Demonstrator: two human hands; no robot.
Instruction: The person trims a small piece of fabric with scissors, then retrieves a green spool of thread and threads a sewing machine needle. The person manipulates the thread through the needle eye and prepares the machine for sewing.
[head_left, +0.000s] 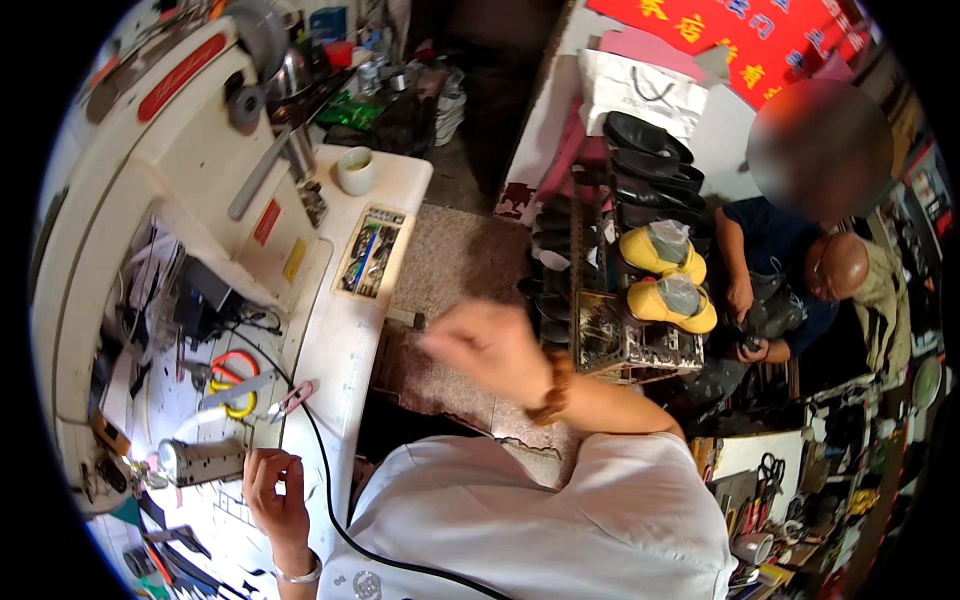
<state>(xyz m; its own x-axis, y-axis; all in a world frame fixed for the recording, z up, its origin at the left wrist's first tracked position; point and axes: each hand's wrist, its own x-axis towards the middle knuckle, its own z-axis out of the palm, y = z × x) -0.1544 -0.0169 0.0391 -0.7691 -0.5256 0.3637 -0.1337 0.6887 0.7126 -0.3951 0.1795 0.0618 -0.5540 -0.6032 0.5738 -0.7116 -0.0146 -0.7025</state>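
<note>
My left hand [277, 495], with a bracelet at its wrist, is beside the silver cylindrical part [205, 463] of a white sewing machine [180, 150]. Its fingers are curled together; what they hold, if anything, is hidden. Over the gap between the table and the shoe rack, my right hand [482, 348] is smeared by motion and wears a brown bead bracelet [552, 388]. Small pink-handled thread snips [297, 397] lie at the white table's edge, just past my left hand. Scissors with red and yellow handles [236, 382] lie farther left. A black cable [322, 450] runs across my lap.
A tray of small metal parts [375, 250] and a pale cup [355, 171] occupy the table's far end. At right, a rack [640, 345] carries black shoes [650, 165] and yellow shoes [672, 302]. Another person [770, 260] sits beyond it, holding something dark. Tools fill the lower right.
</note>
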